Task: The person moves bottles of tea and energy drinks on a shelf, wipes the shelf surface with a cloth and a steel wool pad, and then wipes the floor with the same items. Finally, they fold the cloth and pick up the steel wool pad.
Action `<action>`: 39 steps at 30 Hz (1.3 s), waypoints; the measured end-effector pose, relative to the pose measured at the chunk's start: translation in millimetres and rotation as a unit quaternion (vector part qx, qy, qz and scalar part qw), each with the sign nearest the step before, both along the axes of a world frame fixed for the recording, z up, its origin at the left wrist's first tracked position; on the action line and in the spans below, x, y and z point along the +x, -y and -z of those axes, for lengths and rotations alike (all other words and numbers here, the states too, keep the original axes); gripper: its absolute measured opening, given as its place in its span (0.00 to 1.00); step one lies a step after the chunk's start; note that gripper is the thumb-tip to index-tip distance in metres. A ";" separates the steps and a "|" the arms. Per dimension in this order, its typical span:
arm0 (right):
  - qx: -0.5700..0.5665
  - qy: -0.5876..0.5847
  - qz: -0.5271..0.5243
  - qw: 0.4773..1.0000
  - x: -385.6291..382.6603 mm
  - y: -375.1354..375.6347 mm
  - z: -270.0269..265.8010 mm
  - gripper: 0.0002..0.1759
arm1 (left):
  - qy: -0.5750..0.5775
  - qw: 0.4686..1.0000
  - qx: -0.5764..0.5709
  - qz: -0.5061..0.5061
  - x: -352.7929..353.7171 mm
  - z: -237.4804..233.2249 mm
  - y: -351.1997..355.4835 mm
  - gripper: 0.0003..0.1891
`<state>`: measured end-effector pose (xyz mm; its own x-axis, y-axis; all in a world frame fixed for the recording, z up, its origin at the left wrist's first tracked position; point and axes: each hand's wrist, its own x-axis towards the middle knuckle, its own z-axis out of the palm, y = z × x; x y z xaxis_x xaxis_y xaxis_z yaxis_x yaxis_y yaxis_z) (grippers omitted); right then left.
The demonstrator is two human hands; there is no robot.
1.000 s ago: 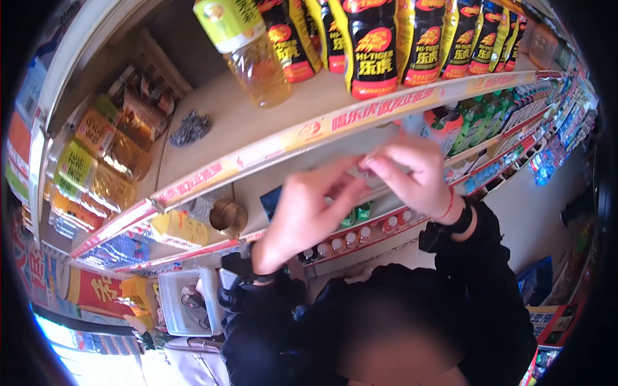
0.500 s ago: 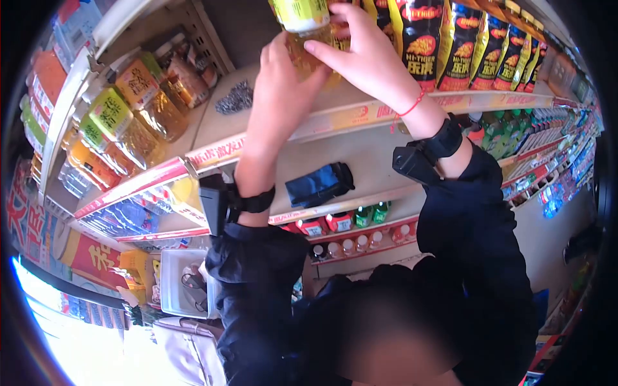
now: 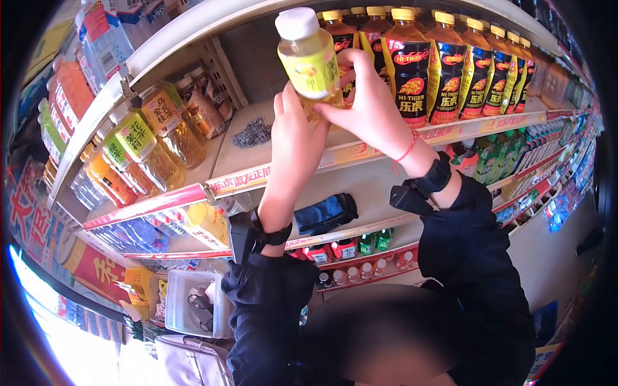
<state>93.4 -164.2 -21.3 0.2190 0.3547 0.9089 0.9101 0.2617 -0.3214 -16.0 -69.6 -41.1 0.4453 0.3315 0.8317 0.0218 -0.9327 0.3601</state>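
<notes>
Between my two hands is a clear bottle (image 3: 311, 69) with a white cap and a yellow-green label, tilted slightly in front of the upper shelf. My left hand (image 3: 299, 132) is wrapped round its lower left side. My right hand (image 3: 367, 103) grips it from the right, thumb near the base. Black bottles with yellow caps (image 3: 407, 77) stand in a row behind and to the right. A dark, crumpled stringy bundle (image 3: 252, 133) lies on the shelf left of my left hand.
Tea bottles (image 3: 143, 141) lean at the left of the upper shelf (image 3: 283, 168). A dark blue pouch (image 3: 326, 214) lies one shelf down, with small bottles (image 3: 367, 270) lower still. A translucent bin (image 3: 193, 302) sits at the lower left.
The shelves and goods appear lower in the view, and the bottle now shows up to its white cap. Both hands still hold it and also appear lower.
</notes>
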 end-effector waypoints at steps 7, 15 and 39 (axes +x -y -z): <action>0.158 0.071 -0.120 0.978 -7.8 36.3 34.4 0.45 | 0.096 0.982 0.156 0.039 -28.3 3.8 41.0 0.36; 0.006 0.020 0.002 1.000 -37.1 154.0 86.0 0.42 | 0.022 0.927 0.274 0.254 -35.8 27.9 100.9 0.30; -0.167 -0.147 0.334 0.916 119.2 78.3 212.0 0.34 | -0.205 0.923 -0.201 0.257 201.2 219.3 55.8 0.28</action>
